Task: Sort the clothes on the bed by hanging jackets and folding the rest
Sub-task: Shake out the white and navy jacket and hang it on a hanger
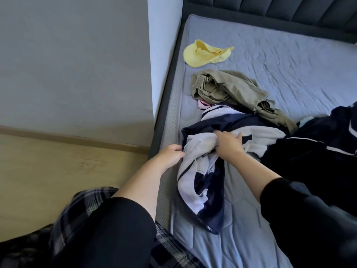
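A navy and white zip jacket lies crumpled on the left side of the bed, trailing toward me. My left hand pinches its white edge near the mattress side. My right hand is closed on a bunch of its white fabric in the middle. Behind it lies an olive-green garment, with a bit of pink cloth poking out under it. A yellow garment sits farther back. A dark navy garment with white stripes is heaped at the right.
The dark padded headboard runs along the back. A grey wall and wooden floor are on the left, close to the bed frame. My plaid trousers show at the bottom left.
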`<state>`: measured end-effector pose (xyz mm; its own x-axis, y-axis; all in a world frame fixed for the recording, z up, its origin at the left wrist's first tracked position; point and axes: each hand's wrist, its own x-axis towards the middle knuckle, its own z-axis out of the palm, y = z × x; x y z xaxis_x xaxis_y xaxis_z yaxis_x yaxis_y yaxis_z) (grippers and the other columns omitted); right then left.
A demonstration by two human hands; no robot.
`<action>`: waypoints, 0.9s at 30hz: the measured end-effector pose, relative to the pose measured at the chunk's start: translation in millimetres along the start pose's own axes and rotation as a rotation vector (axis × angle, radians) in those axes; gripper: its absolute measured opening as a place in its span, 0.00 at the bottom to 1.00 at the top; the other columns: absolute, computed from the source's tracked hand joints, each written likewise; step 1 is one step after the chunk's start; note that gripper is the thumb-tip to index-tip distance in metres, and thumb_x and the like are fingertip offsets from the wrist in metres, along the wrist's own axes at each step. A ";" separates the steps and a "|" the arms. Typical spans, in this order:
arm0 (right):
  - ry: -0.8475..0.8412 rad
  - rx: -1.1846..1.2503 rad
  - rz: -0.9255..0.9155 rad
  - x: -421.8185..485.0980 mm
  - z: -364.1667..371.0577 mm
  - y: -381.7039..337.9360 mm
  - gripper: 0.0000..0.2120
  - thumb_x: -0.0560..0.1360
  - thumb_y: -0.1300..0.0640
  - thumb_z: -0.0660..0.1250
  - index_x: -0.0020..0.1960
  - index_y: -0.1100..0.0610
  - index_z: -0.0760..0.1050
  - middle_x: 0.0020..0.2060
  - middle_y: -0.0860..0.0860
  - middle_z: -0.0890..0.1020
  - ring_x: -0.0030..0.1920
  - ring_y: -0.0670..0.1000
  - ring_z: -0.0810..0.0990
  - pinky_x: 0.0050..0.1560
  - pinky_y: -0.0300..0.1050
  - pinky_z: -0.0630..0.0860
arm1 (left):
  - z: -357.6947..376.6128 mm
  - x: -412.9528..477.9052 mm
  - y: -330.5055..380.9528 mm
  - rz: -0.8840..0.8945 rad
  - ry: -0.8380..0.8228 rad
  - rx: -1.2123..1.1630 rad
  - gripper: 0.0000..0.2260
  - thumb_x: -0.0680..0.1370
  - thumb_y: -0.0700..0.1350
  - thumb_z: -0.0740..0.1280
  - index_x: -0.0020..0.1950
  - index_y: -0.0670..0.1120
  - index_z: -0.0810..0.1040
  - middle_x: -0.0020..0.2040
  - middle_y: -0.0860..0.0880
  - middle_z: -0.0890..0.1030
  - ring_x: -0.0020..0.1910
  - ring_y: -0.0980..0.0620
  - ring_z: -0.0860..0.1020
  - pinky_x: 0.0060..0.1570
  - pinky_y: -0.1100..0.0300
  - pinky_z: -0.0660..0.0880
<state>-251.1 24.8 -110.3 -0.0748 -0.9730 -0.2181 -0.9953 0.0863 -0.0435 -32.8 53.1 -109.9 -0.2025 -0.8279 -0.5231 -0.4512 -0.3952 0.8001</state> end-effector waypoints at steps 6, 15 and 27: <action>-0.205 0.396 -0.109 -25.9 -21.2 -29.9 0.14 0.74 0.49 0.64 0.33 0.55 0.72 0.32 0.49 0.78 0.37 0.51 0.77 0.32 0.41 0.68 | -5.3 -9.0 3.2 0.098 -0.133 -0.135 0.40 0.71 0.47 0.74 0.77 0.56 0.55 0.71 0.53 0.67 0.69 0.52 0.66 0.65 0.58 0.66; 0.097 0.697 -0.196 -58.0 -58.6 -60.8 0.13 0.68 0.49 0.73 0.51 0.52 0.79 0.43 0.44 0.79 0.47 0.44 0.75 0.53 0.40 0.70 | -28.0 -22.6 8.4 0.111 -0.033 -0.427 0.11 0.71 0.37 0.73 0.50 0.49 0.82 0.49 0.45 0.84 0.51 0.45 0.81 0.56 0.53 0.76; -0.311 1.375 -0.178 -72.5 -103.9 -30.3 0.14 0.78 0.54 0.62 0.42 0.49 0.85 0.39 0.47 0.85 0.40 0.45 0.83 0.42 0.38 0.77 | -38.1 -24.2 12.0 0.282 0.387 -0.076 0.14 0.70 0.43 0.74 0.54 0.49 0.80 0.43 0.51 0.81 0.44 0.51 0.79 0.50 0.57 0.76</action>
<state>-221.8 70.5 8.2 0.2393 -0.9223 -0.3035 -0.1246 0.2808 -0.9516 -0.1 53.2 -76.5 0.0365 -0.9885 -0.1468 -0.3579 -0.1501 0.9216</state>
